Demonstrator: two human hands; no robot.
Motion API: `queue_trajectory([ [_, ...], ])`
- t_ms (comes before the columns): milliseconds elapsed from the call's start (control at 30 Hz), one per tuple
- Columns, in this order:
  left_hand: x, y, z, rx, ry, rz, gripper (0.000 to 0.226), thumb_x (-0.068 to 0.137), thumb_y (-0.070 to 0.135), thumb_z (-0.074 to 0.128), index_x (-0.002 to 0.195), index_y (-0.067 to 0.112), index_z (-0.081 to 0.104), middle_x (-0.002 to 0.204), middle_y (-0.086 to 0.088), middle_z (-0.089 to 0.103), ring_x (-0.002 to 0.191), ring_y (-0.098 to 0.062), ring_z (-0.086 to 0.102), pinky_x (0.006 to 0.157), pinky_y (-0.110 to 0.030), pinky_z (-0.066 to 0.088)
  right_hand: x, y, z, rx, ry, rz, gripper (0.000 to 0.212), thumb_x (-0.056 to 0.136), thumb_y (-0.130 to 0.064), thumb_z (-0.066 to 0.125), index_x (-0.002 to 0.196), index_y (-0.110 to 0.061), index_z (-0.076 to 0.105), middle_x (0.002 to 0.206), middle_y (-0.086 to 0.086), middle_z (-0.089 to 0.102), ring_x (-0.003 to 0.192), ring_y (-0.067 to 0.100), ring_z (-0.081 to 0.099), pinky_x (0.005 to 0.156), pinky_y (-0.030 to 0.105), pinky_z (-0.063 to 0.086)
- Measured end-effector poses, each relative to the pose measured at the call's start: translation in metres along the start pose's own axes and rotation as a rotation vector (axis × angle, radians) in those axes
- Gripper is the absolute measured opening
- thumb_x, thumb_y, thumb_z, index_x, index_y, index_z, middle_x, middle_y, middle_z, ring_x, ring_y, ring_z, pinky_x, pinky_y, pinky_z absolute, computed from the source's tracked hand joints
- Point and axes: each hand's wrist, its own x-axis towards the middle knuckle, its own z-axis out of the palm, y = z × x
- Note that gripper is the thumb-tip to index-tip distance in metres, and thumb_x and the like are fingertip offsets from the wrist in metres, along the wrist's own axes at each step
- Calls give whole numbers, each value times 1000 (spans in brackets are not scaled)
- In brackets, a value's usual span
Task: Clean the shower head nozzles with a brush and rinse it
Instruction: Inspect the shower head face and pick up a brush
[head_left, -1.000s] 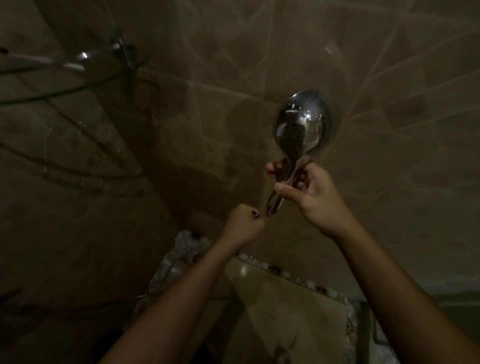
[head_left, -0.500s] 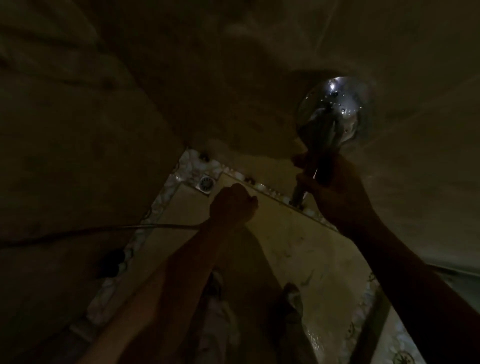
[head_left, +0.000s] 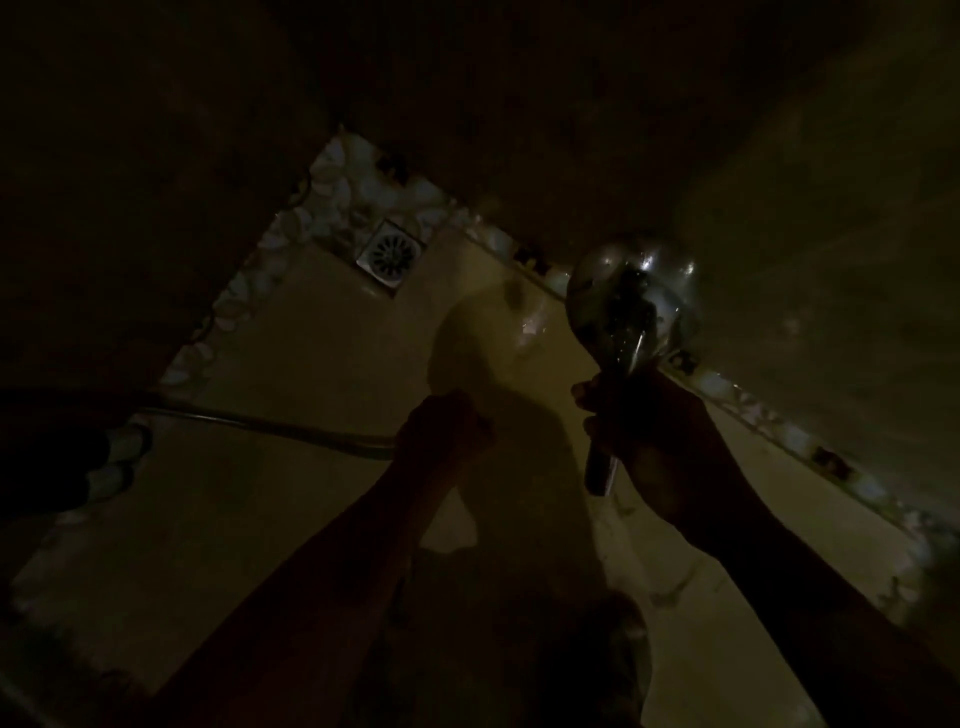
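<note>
The scene is very dark. The chrome shower head (head_left: 631, 301) is round, and its shiny back faces me with the nozzle face turned away. My right hand (head_left: 660, 447) grips its handle, whose lower end (head_left: 597, 480) sticks out below my fingers. My left hand (head_left: 441, 431) is a closed fist to the left of the handle, apart from it. It is too dark to see whether anything is inside the fist. A metal hose (head_left: 270, 426) runs from the left edge to my left wrist. No brush is visible.
Below lies the pale tiled shower floor (head_left: 291, 519) with a pebble border (head_left: 244, 291). A square floor drain (head_left: 388, 253) sits in the far corner. Dark tiled walls (head_left: 831, 260) close in on the left, back and right. A foot (head_left: 618, 649) shows at the bottom.
My view has tilted down from the wall to the floor. The shower head has come lower and to the right, still in my right hand. My left fist has moved away from the handle.
</note>
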Motion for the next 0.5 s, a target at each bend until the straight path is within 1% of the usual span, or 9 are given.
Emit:
queue_trajectory([
  [67,29,-8,24,2,1,-4,40,102,39,48,122,5,57,115,-12,63,110,-29,63,79,-33,43,17,37,17,27,-30,76,28,94,-1,62,115,-19,65,111,-6,69,102,7,67,90,29,54],
  [100,43,-11,34,-1,-9,-3,41,102,39,47,124,5,56,119,-13,63,111,-30,62,80,-32,42,25,54,25,30,-53,121,27,95,-2,60,113,-21,65,109,-11,68,97,-2,66,84,19,54],
  [133,57,-15,44,-14,-20,-1,41,103,39,48,124,5,56,121,-13,63,112,-31,62,81,-32,42,34,67,33,24,-57,158,24,96,-3,59,109,-22,66,103,-15,67,87,-11,65,74,10,52],
  [200,81,-20,62,-34,-39,8,41,102,39,49,126,6,56,125,-14,62,114,-31,61,85,-34,45,49,93,43,11,-64,209,19,97,-8,58,104,-23,66,95,-17,66,72,-17,62,58,2,46],
  [267,98,-20,73,-53,-43,10,44,101,40,51,133,10,54,132,-14,60,119,-31,59,92,-37,46,59,109,47,19,-77,233,18,98,-8,57,105,-20,68,96,-15,67,71,-16,63,58,2,46],
  [333,104,-19,80,-66,-43,43,49,102,39,51,142,11,48,141,-14,55,127,-32,54,100,-39,44,62,115,47,47,-93,255,20,97,-4,58,107,-17,68,100,-11,69,76,-11,66,62,6,50],
  [400,105,-22,82,-81,-57,74,53,102,39,51,146,10,46,144,-15,53,131,-32,52,105,-38,41,62,112,46,78,-94,262,22,95,-1,59,107,-16,69,105,-6,71,86,0,69,73,15,55],
  [467,107,-27,78,-50,-49,113,52,101,43,50,144,15,48,145,-11,54,131,-29,52,106,-38,41,60,103,42,140,-91,262,23,94,2,60,105,-16,70,107,0,73,95,13,70,86,29,56],
  [500,106,-29,74,-4,-45,132,51,101,47,47,145,20,49,149,-7,50,136,-28,48,110,-38,38,58,97,39,173,-98,259,23,94,2,60,105,-16,70,106,0,74,95,15,71,86,32,56],
])
